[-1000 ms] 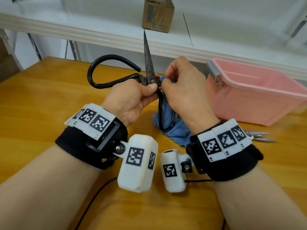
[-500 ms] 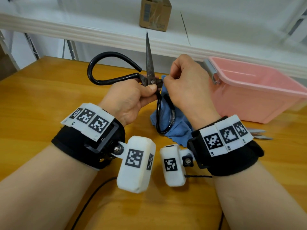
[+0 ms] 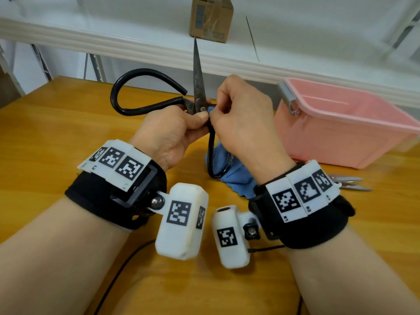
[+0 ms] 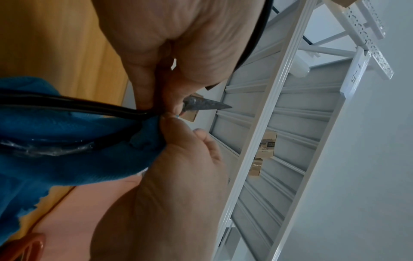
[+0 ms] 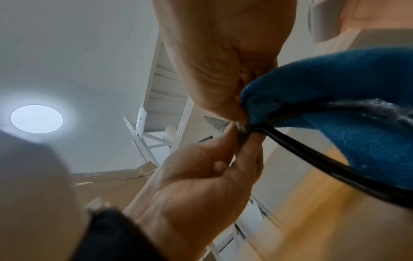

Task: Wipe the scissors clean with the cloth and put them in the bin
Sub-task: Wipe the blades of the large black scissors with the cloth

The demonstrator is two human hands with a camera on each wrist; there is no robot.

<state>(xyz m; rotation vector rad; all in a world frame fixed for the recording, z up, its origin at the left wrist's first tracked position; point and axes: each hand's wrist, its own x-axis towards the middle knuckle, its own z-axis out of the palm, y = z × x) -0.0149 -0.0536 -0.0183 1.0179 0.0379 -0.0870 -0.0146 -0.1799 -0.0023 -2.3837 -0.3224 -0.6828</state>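
Large dark scissors [image 3: 199,87] with black loop handles stand blades-up above the wooden table, their tip [image 4: 212,106] showing past my fingers in the left wrist view. My left hand [image 3: 172,135] pinches them at the pivot. My right hand [image 3: 241,123] holds the blue cloth [image 3: 234,171] against the pivot and the lower handle; the cloth [image 5: 335,84] drapes over that black handle [image 5: 335,169]. In the left wrist view the cloth [image 4: 67,150] hangs under the handle. The pink bin [image 3: 341,133] sits to the right, with nothing visible inside.
A second pair of metal scissors [image 3: 350,183] lies on the table [image 3: 56,133] in front of the bin, partly behind my right wrist. A white shelf with a cardboard box [image 3: 211,18] runs along the back. A black cable [image 3: 118,276] trails between my forearms.
My right hand with the cloth has shifted slightly lower and closer to the pivot. The scissors stay upright in my left hand.
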